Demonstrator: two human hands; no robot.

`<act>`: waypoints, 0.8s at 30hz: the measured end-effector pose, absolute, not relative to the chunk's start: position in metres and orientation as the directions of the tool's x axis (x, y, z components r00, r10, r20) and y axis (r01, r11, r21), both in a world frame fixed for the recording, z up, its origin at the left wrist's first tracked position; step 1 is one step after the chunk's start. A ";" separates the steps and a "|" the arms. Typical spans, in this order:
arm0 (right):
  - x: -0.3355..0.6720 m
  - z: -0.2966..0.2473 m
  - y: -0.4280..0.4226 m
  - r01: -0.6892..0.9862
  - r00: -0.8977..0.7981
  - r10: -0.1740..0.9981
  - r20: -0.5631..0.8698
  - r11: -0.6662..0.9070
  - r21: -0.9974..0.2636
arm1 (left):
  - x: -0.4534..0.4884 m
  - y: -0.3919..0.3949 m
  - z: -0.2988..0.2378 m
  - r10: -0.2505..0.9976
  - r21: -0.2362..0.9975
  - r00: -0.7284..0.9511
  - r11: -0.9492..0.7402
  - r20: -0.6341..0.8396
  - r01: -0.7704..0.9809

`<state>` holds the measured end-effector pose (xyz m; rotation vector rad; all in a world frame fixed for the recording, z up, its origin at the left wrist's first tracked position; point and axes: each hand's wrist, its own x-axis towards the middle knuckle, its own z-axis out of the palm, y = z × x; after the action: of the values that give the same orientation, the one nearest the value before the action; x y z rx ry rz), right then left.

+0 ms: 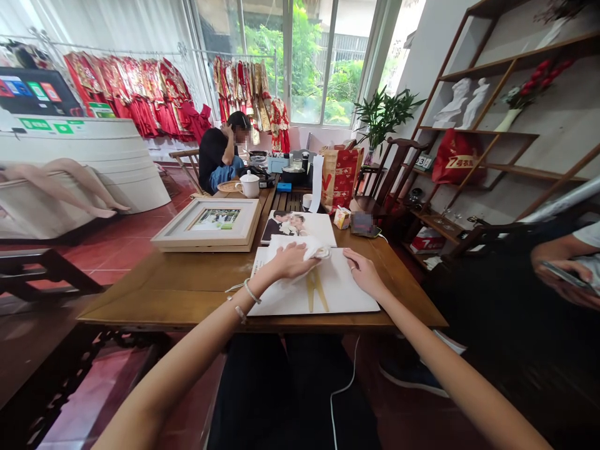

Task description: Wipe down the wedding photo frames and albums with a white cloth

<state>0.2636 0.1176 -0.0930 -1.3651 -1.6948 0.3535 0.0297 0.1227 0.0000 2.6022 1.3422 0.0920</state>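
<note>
A flat white panel (281,297) with gold strokes on its face lies on the wooden table (187,281) in front of me. My left hand (291,261) presses a crumpled white cloth or tissue (319,250) onto its upper part, fingers closed around the wad. My right hand (365,274) rests on the panel's right edge, fingers stretched out and holding nothing. Just beyond the panel lies a printed photo of a couple (307,229), partly covered by the cloth. Stacked light wooden picture frames (206,226) lie to the left, with a photo in the top one.
Past the frames are a white lidded cup (248,184) and a seated person (222,156). A red-and-tan paper bag (341,178), small box (342,217) and phone on a cable (364,225) stand right of the photo. At far right another person's hand holds a phone (565,275).
</note>
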 end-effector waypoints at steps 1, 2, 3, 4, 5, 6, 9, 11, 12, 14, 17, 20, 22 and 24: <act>0.264 -0.093 0.118 0.623 0.022 0.885 0.464 0.351 -0.699 | 0.038 0.122 -0.003 0.801 0.191 0.598 -0.581 -0.042 0.791; 0.264 -0.093 0.118 0.617 0.024 0.884 0.467 0.355 -0.703 | 0.046 0.120 -0.008 0.798 0.158 0.602 -0.590 -0.037 0.792; 0.264 -0.093 0.118 0.610 0.022 0.883 0.468 0.359 -0.707 | 0.055 0.118 -0.012 0.797 0.122 0.603 -0.596 -0.027 0.794; 0.264 -0.092 0.117 0.603 0.014 0.884 0.468 0.366 -0.709 | 0.063 0.117 -0.016 0.798 0.091 0.603 -0.600 -0.010 0.795; 0.265 -0.091 0.117 0.596 -0.002 0.884 0.467 0.376 -0.709 | 0.071 0.116 -0.020 0.796 0.068 0.605 -0.604 0.010 0.794; 0.265 -0.090 0.116 0.591 -0.022 0.885 0.466 0.388 -0.708 | 0.078 0.116 -0.024 0.792 0.053 0.610 -0.611 0.033 0.790; 0.265 -0.087 0.114 0.581 -0.061 0.885 0.461 0.407 -0.705 | 0.093 0.118 -0.029 0.782 0.031 0.619 -0.622 0.077 0.782; 0.265 -0.086 0.113 0.578 -0.048 0.884 0.465 0.404 -0.709 | 0.098 0.119 -0.029 0.789 0.017 0.610 -0.613 0.080 0.790; 0.265 -0.086 0.113 0.578 -0.042 0.883 0.468 0.403 -0.709 | 0.099 0.119 -0.029 0.791 0.008 0.606 -0.609 0.078 0.793; 0.266 -0.086 0.114 0.581 -0.043 0.881 0.471 0.406 -0.706 | 0.100 0.116 -0.028 0.790 -0.013 0.608 -0.609 0.074 0.793; 0.268 -0.088 0.117 0.576 -0.065 0.884 0.462 0.411 -0.706 | 0.098 0.105 -0.029 0.777 -0.029 0.623 -0.623 0.087 0.782; 0.270 -0.089 0.119 0.547 -0.027 0.901 0.433 0.376 -0.748 | 0.095 0.082 -0.032 0.762 -0.019 0.639 -0.641 0.107 0.767; 0.271 -0.091 0.121 0.522 0.021 0.915 0.404 0.335 -0.785 | 0.093 0.062 -0.033 0.751 -0.007 0.649 -0.653 0.118 0.757; 0.272 -0.093 0.122 0.493 0.043 0.922 0.385 0.316 -0.811 | 0.091 0.040 -0.033 0.740 0.003 0.662 -0.667 0.117 0.745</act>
<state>0.2724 0.1225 -0.0926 -1.3185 -1.5977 0.5468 0.0909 0.0405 -0.0327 2.9054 1.2987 0.1720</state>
